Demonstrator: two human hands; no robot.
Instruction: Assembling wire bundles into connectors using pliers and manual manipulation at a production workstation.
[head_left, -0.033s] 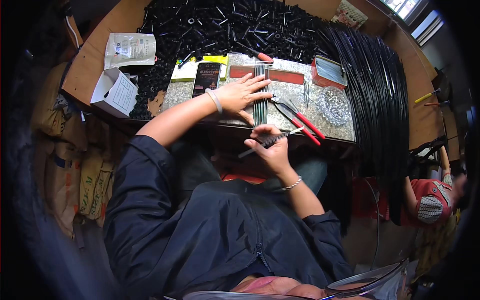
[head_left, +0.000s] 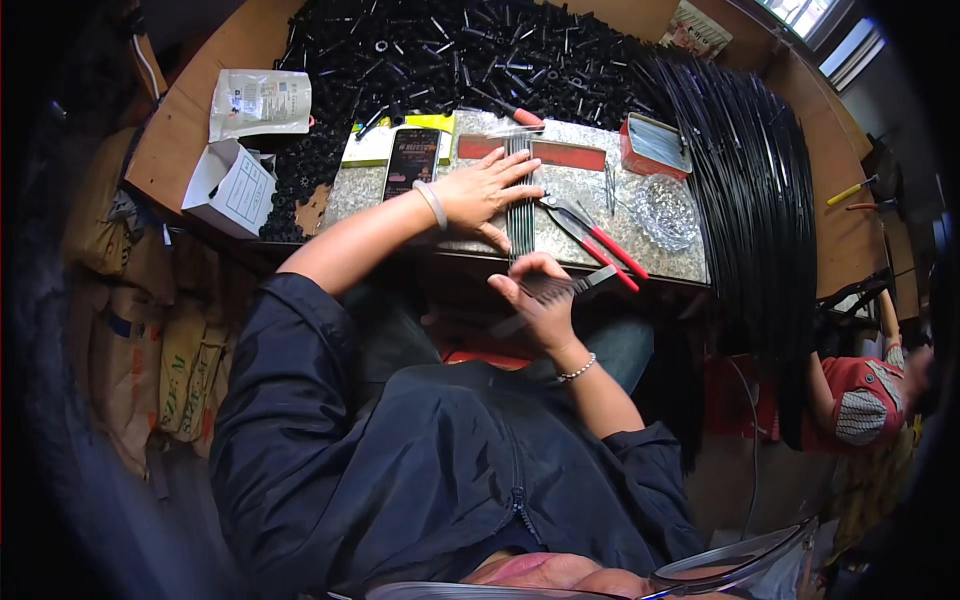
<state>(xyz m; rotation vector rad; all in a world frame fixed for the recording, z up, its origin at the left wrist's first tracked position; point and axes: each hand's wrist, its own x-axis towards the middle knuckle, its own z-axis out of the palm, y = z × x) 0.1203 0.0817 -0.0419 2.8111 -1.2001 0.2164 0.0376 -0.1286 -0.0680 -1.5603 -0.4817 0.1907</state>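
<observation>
My left hand point(head_left: 485, 190) lies flat with spread fingers on a row of thin black rods point(head_left: 520, 215) laid side by side on a speckled grey work board point(head_left: 590, 225). My right hand point(head_left: 540, 300) is at the board's near edge, closed on a small bundle of short black rods point(head_left: 565, 290) that pokes out to the right. Red-handled pliers point(head_left: 595, 235) lie on the board just right of the rod row, touching neither hand.
A heap of small black parts point(head_left: 450, 50) fills the back of the table. Long black rods point(head_left: 750, 190) arc along the right. A phone point(head_left: 410, 160), a red tin point(head_left: 655, 145), a glass dish point(head_left: 665, 210) and a white box point(head_left: 230, 185) surround the board. Another person point(head_left: 865, 390) sits lower right.
</observation>
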